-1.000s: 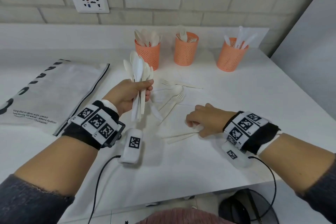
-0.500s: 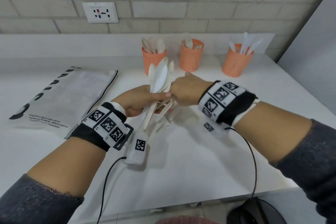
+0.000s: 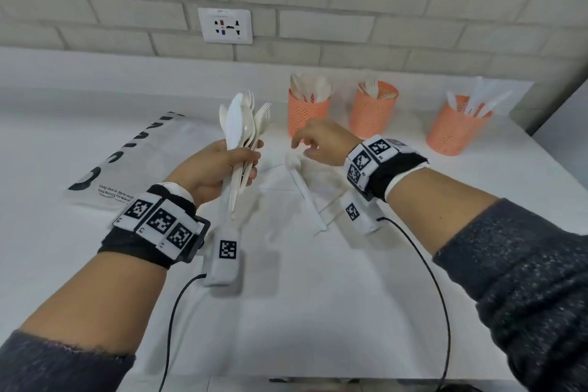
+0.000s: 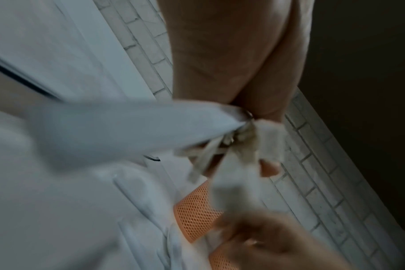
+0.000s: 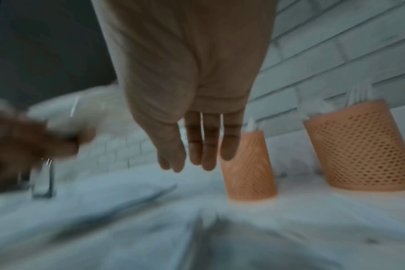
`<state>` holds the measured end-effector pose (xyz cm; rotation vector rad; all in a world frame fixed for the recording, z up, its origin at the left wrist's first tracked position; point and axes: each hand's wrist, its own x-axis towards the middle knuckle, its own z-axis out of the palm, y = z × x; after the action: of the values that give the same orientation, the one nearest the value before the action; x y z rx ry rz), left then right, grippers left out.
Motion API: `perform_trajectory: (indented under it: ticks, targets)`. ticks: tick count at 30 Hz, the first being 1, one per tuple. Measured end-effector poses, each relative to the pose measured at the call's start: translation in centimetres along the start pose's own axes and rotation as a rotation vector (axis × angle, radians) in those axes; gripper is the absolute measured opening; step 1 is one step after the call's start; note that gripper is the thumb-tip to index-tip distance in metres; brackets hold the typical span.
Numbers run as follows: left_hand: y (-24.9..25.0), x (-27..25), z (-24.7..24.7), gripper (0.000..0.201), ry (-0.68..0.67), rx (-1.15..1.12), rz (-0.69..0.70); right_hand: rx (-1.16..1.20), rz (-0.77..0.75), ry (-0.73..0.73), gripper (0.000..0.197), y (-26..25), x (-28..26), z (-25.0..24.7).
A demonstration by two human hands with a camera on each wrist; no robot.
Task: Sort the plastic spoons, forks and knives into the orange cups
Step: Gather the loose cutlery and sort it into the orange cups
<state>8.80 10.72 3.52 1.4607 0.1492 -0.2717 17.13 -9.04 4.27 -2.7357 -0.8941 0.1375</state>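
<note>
We are gripping a mixed cutlery bundle [image 3: 242, 134] in our left hand [image 3: 216, 169]; our right hand [image 3: 321, 143] is hanging slack-fingered, seemingly empty, loose cutlery [image 3: 305, 191] lying below its fingertips, orange cups [image 3: 374, 111] just beyond.

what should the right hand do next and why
Probably reach down and pick up the loose spoon on the table. The right hand is open and empty above it, while the left hand already grips a cutlery bundle.

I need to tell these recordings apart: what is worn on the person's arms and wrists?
Dark grey speckled sleeves, pushed up. Each wrist carries a black band with white square-code tags: left wrist band, right wrist band. Under each hangs a white tagged module trailing a black cable.
</note>
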Motion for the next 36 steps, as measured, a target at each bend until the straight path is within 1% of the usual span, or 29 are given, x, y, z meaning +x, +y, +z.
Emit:
perform_trajectory:
  ticks: [2, 3, 5, 6, 9, 11, 15, 17, 19, 20, 21, 22, 23, 24, 26, 29, 32, 33, 36]
  targets:
    - [-0.1, 0.1, 0.1, 0.015, 0.024, -0.034, -0.004, -0.091, -0.009, -0.189, 0.030, 0.0, 0.6, 2.5]
    - [-0.1, 0.1, 0.0, 0.014, 0.037, -0.046, -0.004, -0.132, -0.021, -0.250, 0.034, 0.0, 0.8, 3.5]
    - [-0.2, 0.2, -0.1, 0.014, 0.062, -0.060, -0.001, -0.196, -0.071, -0.305, 0.039, 0.0, 1.1, 4.7]
    - [-0.2, 0.3, -0.2, 0.013, 0.070, -0.065, 0.003, -0.211, -0.093, -0.303, 0.037, 0.1, 1.4, 5.0]
    - [-0.3, 0.5, -0.5, 0.013, 0.077, -0.078, 0.004, -0.248, -0.124, -0.297, 0.022, 0.2, 1.9, 5.0]
    - [-0.4, 0.6, -0.8, 0.014, 0.078, -0.082, 0.002, -0.291, -0.181, -0.296, 0.014, 0.4, 2.0, 4.7]
    - [-0.3, 1.0, -1.3, 0.012, 0.081, -0.087, 0.000, -0.307, -0.243, -0.240, 0.007, 0.9, 1.8, 2.6]
    - [-0.2, 1.3, -1.4, 0.012, 0.096, -0.109, -0.003, -0.274, -0.177, -0.171, 0.005, 1.0, 1.5, 1.2]
    - [0.0, 1.7, -1.4, 0.012, 0.106, -0.130, -0.007, -0.167, 0.012, -0.154, 0.020, 1.0, 1.1, 0.8]
    - [0.1, 1.9, -1.3, 0.012, 0.102, -0.134, -0.007, -0.053, 0.145, -0.144, 0.017, 1.0, 1.0, 1.0]
    - [0.1, 2.1, -1.1, 0.012, 0.094, -0.137, -0.006, 0.062, 0.252, -0.137, 0.008, 0.8, 0.9, 1.4]
    - [0.2, 2.2, -0.9, 0.012, 0.084, -0.138, -0.006, 0.148, 0.357, -0.131, 0.014, 0.6, 0.9, 2.0]
    - [0.1, 2.3, -0.6, 0.012, 0.076, -0.138, -0.006, 0.199, 0.444, -0.140, 0.028, 0.2, 0.8, 2.6]
    - [0.1, 2.4, -0.3, 0.012, 0.072, -0.138, -0.008, 0.233, 0.512, -0.165, 0.034, -0.1, 0.8, 3.4]
    - [-0.1, 2.5, 0.2, 0.012, 0.063, -0.140, -0.018, 0.249, 0.558, -0.190, 0.027, -0.9, 0.7, 4.9]
    - [-0.5, 2.4, 0.7, 0.010, 0.054, -0.106, -0.039, 0.180, 0.569, -0.188, 0.033, -1.6, 0.7, 6.7]
    - [-1.2, 2.1, 1.0, 0.015, 0.056, -0.067, -0.066, 0.171, 0.584, -0.204, 0.022, -2.2, 0.7, 6.7]
    - [-1.5, 2.0, 1.0, 0.017, 0.061, -0.062, -0.077, 0.190, 0.586, -0.207, 0.021, -2.4, 0.6, 6.3]
    - [-2.2, 2.0, 1.3, 0.014, 0.104, -0.098, -0.098, 0.313, 0.547, -0.177, 0.035, -3.1, -0.4, 4.4]
